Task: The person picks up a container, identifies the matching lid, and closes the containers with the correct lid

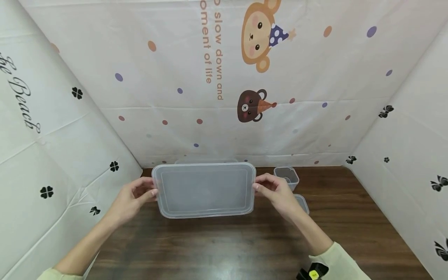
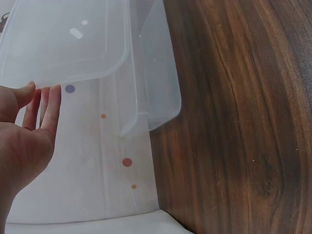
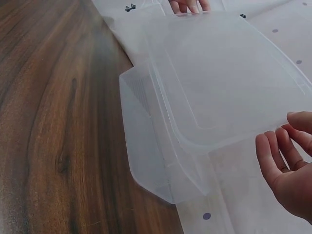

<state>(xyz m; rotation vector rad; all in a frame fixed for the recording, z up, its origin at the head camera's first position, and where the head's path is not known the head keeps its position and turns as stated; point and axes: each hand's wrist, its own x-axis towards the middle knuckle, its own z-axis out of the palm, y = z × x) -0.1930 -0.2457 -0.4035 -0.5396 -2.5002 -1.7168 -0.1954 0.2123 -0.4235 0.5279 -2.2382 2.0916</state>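
A translucent rectangular plastic lid [image 1: 204, 190] is held level by its two short ends. My left hand [image 1: 127, 200] pinches the left end between thumb and fingers. At the opposite end, my right hand [image 1: 278, 194] pinches the edge the same way. Both wrist views show a large clear plastic box [image 2: 163, 68] standing on the table beneath the lid, with a gap between them. In the head view the lid covers nearly all of this box, and only a faint far rim shows behind it.
A small clear container [image 1: 287, 177] stands right of the lid, beyond my right hand. Nearer lies a small clear lid-like piece [image 1: 302, 203], partly behind my forearm. Printed white cloth [image 1: 196, 132] walls the back and both sides of the dark wooden table [image 1: 210, 249].
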